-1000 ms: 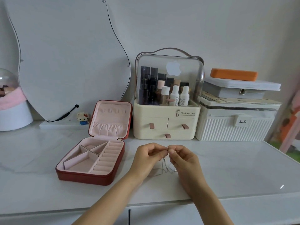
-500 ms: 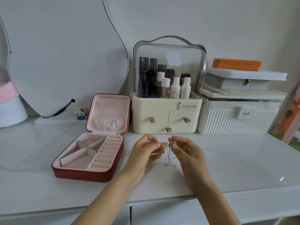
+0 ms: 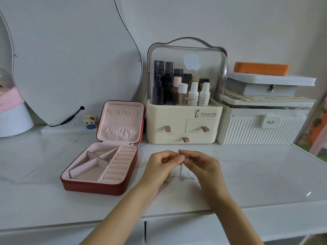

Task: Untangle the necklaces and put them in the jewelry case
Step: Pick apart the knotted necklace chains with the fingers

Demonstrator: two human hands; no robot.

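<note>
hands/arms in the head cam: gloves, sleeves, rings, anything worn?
Both are bare. The left hand and right hand wear no gloves, and both forearms are uncovered to the bottom edge of the frame, with no sleeve, watch or bracelet in view. A small glint shows at a right-hand finger, too blurred to tell if it is a ring. No markings or cables on either arm.

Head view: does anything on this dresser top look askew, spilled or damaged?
Nothing spilled or damaged. The grey box sits crooked on the stack at right, its lid overhanging. The necklaces dangle tangled between left hand and right hand, as the job expects.
</note>
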